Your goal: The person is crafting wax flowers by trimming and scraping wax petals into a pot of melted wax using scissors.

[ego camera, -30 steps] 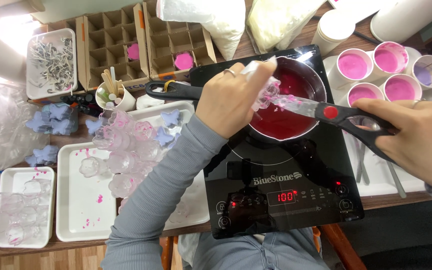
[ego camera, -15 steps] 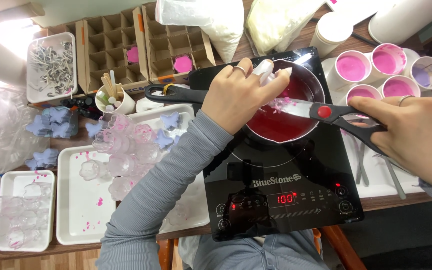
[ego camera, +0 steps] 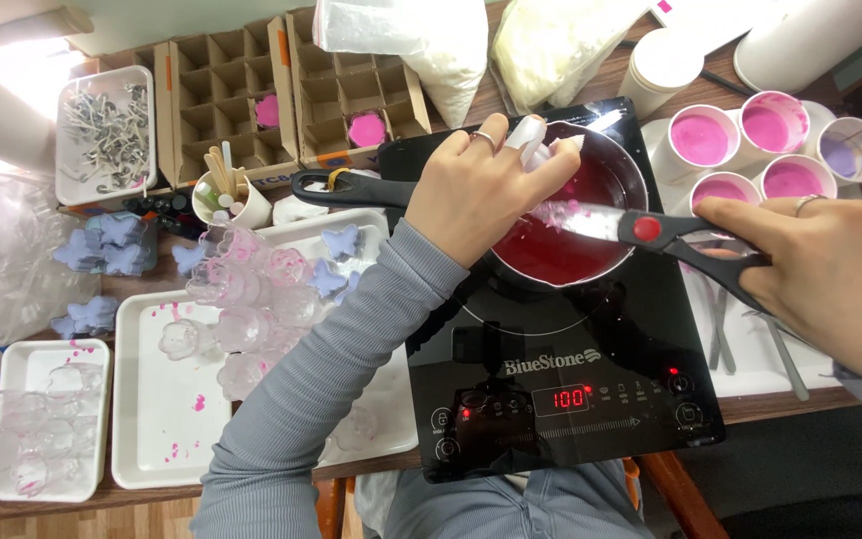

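Left hand: the left hand (ego camera: pixel 486 185), a ring on one finger, pinches a small clear plastic mould piece (ego camera: pixel 534 137) over the far rim of the pan.
Right hand: the right hand (ego camera: pixel 830 274) grips the black handles of the scissors with a red pivot (ego camera: pixel 650 232); the steel blades lie across the pan, their tip near the left fingers.
Pan: the dark saucepan of deep red liquid (ego camera: pixel 571 225) sits on the black induction hob (ego camera: pixel 561 329), its long black handle pointing left.
Packages: a white plastic bag (ego camera: pixel 421 40) and a yellowish bag (ego camera: pixel 551 40) lie at the far edge; brown cardboard divider boxes (ego camera: pixel 251 90) stand far left.
Cups: white paper cups of pink wax (ego camera: pixel 740 140) stand to the right of the pan.
Change: half a second ago the left hand sat lower over the pan; it now holds the piece nearer the far rim.
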